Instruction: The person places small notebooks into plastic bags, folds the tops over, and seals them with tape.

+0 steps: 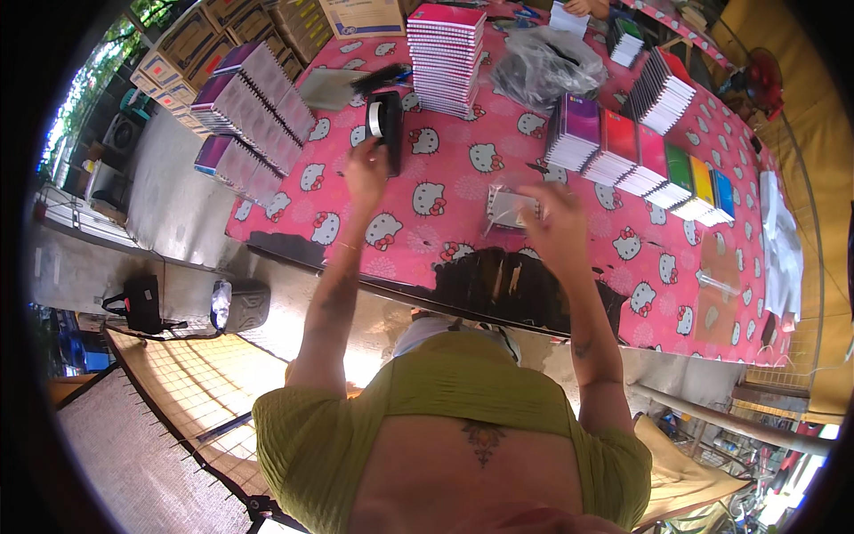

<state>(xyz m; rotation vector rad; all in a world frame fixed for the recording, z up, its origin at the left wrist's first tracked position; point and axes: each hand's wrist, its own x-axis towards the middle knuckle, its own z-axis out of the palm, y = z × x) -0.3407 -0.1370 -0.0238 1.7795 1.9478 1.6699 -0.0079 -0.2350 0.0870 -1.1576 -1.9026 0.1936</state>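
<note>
My left hand (366, 175) is at the near end of a black tape dispenser (395, 147) that carries a roll of clear or white tape. Its fingers are bent together there; whether a strip of tape is between them is too small to see. My right hand (559, 222) hovers at the right side of a small notebook in a clear plastic sleeve (508, 208), lying near the table's front edge. The fingers of that hand are spread and slightly blurred, and they overlap the sleeve's right edge.
A pink patterned cloth (485, 158) covers the table. Behind stand a tall stack of red notebooks (445, 67) and a crumpled clear bag (547, 71). Coloured notebook stacks (623, 156) line the right; spiral notebooks (253, 111) stand left. Another person's hand (583, 7) shows at the far edge.
</note>
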